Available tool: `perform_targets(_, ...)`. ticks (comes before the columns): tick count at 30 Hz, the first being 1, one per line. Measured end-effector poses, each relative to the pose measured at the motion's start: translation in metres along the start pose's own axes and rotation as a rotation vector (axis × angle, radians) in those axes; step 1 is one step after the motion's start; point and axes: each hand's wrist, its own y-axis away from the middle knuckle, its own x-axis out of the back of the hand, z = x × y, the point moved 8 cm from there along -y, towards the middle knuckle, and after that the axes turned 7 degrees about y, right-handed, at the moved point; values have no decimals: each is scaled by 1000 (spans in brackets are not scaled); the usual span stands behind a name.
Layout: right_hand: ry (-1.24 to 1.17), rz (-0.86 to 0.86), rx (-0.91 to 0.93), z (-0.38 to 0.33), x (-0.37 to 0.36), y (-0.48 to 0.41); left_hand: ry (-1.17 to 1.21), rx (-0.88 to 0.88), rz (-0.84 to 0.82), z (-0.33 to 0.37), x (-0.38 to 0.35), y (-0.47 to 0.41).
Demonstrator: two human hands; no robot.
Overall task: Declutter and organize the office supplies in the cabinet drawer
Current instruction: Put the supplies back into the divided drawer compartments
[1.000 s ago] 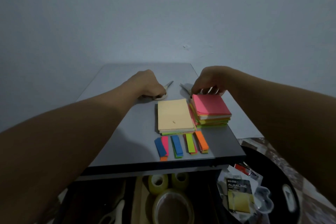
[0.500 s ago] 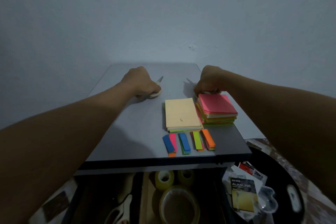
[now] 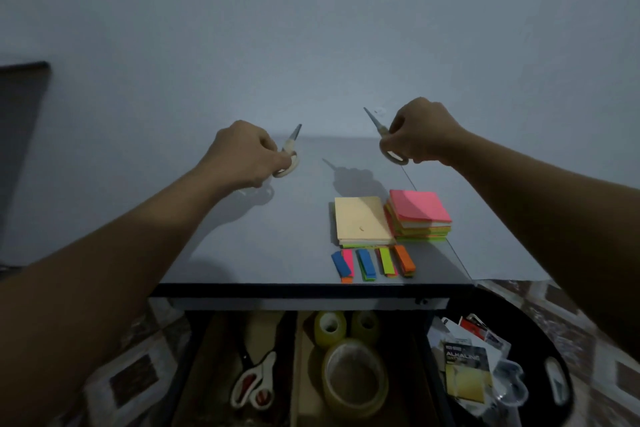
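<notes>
Cream-handled steel scissors [image 3: 290,150] are gripped in the left hand [image 3: 242,152]. A second cream-handled pair [image 3: 383,131] is gripped in the right hand [image 3: 424,131].

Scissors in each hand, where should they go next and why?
Probably lower both into the left section of the drawer, beside the red-and-white scissors lying there. The left hand grips cream scissors, the right hand a second pair, above the cabinet top; like belongs with like.

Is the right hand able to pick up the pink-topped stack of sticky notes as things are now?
Probably not yet. The right hand grips small scissors, so its fingers are occupied. The way looks free: the pink-topped stack lies uncovered on the cabinet top, nearer the person than that hand.
</notes>
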Motion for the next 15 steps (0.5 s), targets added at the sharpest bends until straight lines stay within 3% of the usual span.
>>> perform_targets(8, -62, 40, 147, -42, 10, 83, 70, 23, 2, -19, 34, 79)
perform_targets(15, -168, -3, 143, -52, -14, 151, 1, 38, -61, -54, 33, 149)
